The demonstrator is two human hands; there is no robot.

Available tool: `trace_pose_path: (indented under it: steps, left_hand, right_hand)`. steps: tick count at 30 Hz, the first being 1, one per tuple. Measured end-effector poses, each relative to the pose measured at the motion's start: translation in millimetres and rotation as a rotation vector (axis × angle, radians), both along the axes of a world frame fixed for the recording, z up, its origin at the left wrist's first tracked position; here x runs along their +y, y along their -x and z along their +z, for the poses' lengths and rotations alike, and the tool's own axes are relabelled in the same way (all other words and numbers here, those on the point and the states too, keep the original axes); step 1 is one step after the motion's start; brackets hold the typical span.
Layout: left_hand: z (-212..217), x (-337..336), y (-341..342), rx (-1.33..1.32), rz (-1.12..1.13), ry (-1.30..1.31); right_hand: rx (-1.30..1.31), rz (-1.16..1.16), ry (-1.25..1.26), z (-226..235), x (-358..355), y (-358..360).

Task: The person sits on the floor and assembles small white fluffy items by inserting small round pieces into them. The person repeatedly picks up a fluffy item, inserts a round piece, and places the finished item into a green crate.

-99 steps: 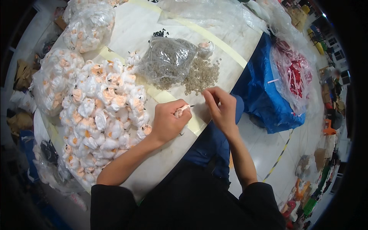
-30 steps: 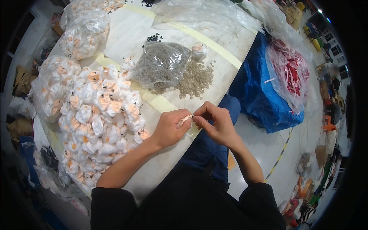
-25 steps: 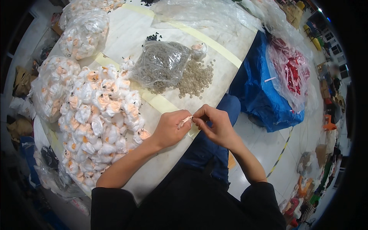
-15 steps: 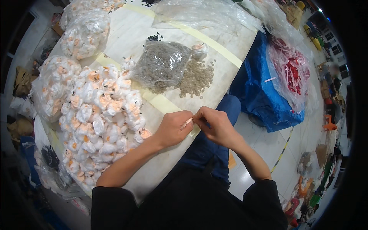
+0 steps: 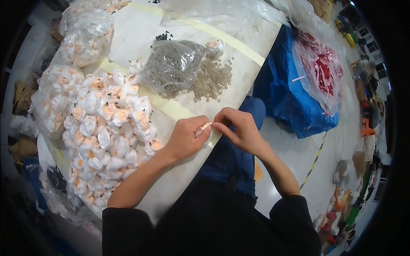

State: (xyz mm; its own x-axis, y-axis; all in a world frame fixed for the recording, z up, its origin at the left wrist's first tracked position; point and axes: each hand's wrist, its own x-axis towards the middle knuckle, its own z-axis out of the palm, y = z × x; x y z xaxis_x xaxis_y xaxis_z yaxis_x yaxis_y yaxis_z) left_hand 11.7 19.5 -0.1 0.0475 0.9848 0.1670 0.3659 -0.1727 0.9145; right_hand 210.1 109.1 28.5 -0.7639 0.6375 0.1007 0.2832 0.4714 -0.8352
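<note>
My left hand (image 5: 187, 137) and my right hand (image 5: 238, 130) meet at the near edge of a white table (image 5: 141, 42). Together they pinch a small pale pink piece (image 5: 204, 127) between their fingertips. To the left lies a big heap of white and peach fabric flowers (image 5: 106, 136). Beyond my hands, a clear bag of small tan beads (image 5: 173, 64) sits next to loose tan beads (image 5: 211, 80) spilled on the table.
Clear bags of more flowers (image 5: 87, 36) lie at the far left. A blue sack (image 5: 286, 94) holding a clear bag of red and pink pieces (image 5: 322, 70) stands on the floor at right. Yellow tape strips cross the table.
My hands have drawn closer together and slightly nearer the table edge, still working the small pink piece. The view has shifted a little.
</note>
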Motion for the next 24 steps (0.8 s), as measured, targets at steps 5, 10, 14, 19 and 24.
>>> trace_pose_path:
  steps: [5,10,14,19,24]
  left_hand:
    - [-5.2,-0.4,0.5,0.057,-0.022,-0.079]
    - [-8.9,-0.2,-7.7,0.135,0.009,-0.159]
    - [-3.0,-1.1,-9.6,0.172,-0.015,-0.17]
    - [5.3,-1.6,-6.4,0.12,-0.034,-0.06]
    - [14.1,-0.6,-3.8,0.109,0.035,-0.129]
  right_hand:
    - [0.04,0.081,-0.046,-2.6,0.2,1.2]
    - [0.015,0.124,-0.068,-4.7,2.9,-2.5]
    - [-0.002,0.07,0.06,-7.8,-3.1,-4.3]
    - [0.08,-0.073,0.023,-17.7,-21.4,1.7]
    - [0.112,-0.099,-0.223,-7.8,-18.2,11.8]
